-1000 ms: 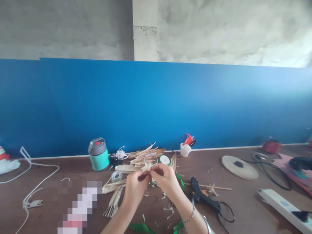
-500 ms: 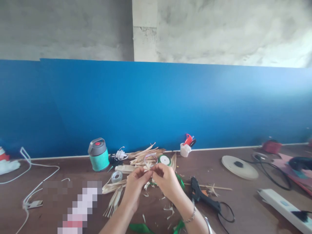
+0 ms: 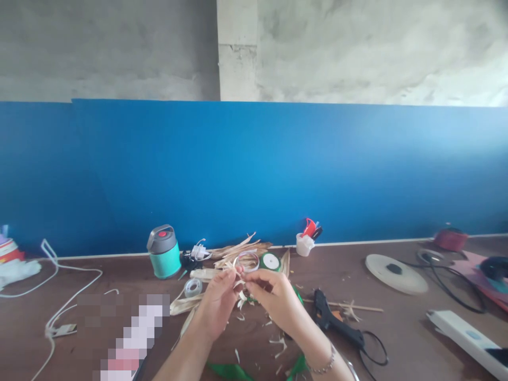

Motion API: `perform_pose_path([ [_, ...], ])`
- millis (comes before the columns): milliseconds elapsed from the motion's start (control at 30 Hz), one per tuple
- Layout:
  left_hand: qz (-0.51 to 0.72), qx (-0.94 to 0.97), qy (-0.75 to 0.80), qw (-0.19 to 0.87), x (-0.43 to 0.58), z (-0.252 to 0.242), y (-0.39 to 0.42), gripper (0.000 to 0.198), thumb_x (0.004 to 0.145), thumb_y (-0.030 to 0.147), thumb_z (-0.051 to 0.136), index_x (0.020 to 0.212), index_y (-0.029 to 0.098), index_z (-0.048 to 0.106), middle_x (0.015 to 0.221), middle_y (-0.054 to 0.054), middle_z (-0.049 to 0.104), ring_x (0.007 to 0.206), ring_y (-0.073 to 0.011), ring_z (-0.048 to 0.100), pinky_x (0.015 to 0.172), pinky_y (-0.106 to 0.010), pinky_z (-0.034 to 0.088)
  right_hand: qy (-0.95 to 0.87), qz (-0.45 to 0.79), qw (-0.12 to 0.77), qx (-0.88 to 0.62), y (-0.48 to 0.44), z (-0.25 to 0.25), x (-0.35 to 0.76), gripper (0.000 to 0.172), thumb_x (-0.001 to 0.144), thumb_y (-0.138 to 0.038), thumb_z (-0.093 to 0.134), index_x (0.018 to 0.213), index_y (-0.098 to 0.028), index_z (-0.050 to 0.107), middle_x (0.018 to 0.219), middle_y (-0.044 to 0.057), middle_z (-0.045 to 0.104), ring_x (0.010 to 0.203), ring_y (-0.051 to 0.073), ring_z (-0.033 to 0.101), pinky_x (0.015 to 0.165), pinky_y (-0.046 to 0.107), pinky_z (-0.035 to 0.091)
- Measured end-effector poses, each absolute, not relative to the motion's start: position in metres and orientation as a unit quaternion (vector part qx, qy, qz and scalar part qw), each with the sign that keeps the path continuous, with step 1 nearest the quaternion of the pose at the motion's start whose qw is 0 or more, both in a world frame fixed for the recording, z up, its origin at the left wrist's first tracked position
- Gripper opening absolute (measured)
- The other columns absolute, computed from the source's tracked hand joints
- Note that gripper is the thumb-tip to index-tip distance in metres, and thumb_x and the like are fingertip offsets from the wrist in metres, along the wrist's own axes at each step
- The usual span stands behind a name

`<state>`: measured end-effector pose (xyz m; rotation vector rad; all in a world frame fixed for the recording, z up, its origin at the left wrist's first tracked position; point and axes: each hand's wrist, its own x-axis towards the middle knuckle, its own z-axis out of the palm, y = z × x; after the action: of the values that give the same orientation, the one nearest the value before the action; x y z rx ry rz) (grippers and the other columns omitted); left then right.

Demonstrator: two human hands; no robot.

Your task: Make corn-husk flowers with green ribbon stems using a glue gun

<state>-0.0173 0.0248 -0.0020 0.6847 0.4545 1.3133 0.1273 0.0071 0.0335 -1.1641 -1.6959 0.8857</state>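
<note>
My left hand point(image 3: 219, 297) pinches a small piece of pale corn husk point(image 3: 229, 265) cut into narrow strips, which fan out above the fingertips. My right hand point(image 3: 273, 296) is closed at the piece's right side, thumb and forefinger on one strip; its other fingers are curled. Behind the hands lie dried corn husks point(image 3: 242, 248), a clear tape ring point(image 3: 248, 261) and a green ribbon spool point(image 3: 271, 261). Left of them is a smaller tape roll point(image 3: 193, 287). Husk scraps point(image 3: 279, 346) and green ribbon point(image 3: 228, 371) are scattered below.
A black glue gun point(image 3: 335, 323) lies at right, by a thin stick point(image 3: 365, 308). Farther right are a round pale disc point(image 3: 397, 273) and a power strip point(image 3: 464, 336). A teal jar point(image 3: 164, 262) and a white pen cup point(image 3: 305, 245) stand near the blue partition point(image 3: 254, 169).
The husk piece has tilted left in my left hand. My right fingertips have shifted slightly down and away from my left. The whole view has moved a little.
</note>
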Motion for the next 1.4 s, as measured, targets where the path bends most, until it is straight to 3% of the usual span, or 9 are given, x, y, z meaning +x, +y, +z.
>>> perform_pose_path([
  [167, 0.58, 0.36, 0.222, 0.696, -0.02, 0.0, 0.022, 0.014, 0.068, 0.032, 0.076, 0.075, 0.02, 0.072, 0.088, -0.004, 0.068, 0.087, -0.0176, 0.058, 0.076, -0.027, 0.042, -0.698, 0.333, 0.426, -0.469, 0.001, 0.04, 0.127, 0.017, 0.076, -0.021, 0.056, 0.079, -0.019, 0.073, 0.073, 0.002, 0.068, 0.066, 0.015, 0.057, 0.06, 0.024, 0.042],
  [533, 0.597, 0.348, 0.225, 0.687, -0.023, 0.003, 0.023, 0.013, 0.066, 0.029, 0.076, 0.072, 0.019, 0.07, 0.088, -0.003, 0.062, 0.085, -0.0168, 0.054, 0.076, -0.028, 0.04, -0.712, 0.3, 0.392, -0.499, -0.005, 0.051, 0.137, 0.019, 0.078, -0.021, 0.054, 0.079, -0.022, 0.073, 0.067, -0.001, 0.066, 0.055, 0.012, 0.049, 0.051, 0.022, 0.037],
  [1033, 0.584, 0.385, 0.213, 0.682, -0.021, 0.002, 0.019, 0.009, 0.07, 0.028, 0.073, 0.072, 0.019, 0.072, 0.087, -0.003, 0.063, 0.086, -0.0167, 0.054, 0.08, -0.028, 0.04, -0.706, 0.313, 0.4, -0.493, -0.007, 0.047, 0.133, 0.019, 0.077, -0.021, 0.054, 0.077, -0.019, 0.072, 0.067, 0.001, 0.065, 0.056, 0.012, 0.051, 0.051, 0.021, 0.036],
  [1167, 0.579, 0.406, 0.214, 0.674, -0.022, -0.001, 0.02, 0.009, 0.073, 0.028, 0.071, 0.077, 0.02, 0.072, 0.086, -0.003, 0.063, 0.085, -0.0161, 0.054, 0.081, -0.028, 0.039, -0.699, 0.326, 0.402, -0.493, -0.008, 0.048, 0.132, 0.019, 0.077, -0.021, 0.054, 0.08, -0.017, 0.072, 0.065, 0.001, 0.063, 0.057, 0.012, 0.05, 0.05, 0.021, 0.036],
  [1400, 0.581, 0.421, 0.222, 0.659, -0.02, 0.001, 0.019, 0.008, 0.074, 0.027, 0.07, 0.075, 0.02, 0.071, 0.085, -0.001, 0.063, 0.085, -0.0143, 0.053, 0.082, -0.024, 0.038, -0.666, 0.364, 0.411, -0.504, -0.007, 0.049, 0.129, 0.012, 0.073, -0.019, 0.055, 0.07, -0.015, 0.065, 0.056, -0.002, 0.054, 0.052, 0.01, 0.043, 0.048, 0.02, 0.032],
])
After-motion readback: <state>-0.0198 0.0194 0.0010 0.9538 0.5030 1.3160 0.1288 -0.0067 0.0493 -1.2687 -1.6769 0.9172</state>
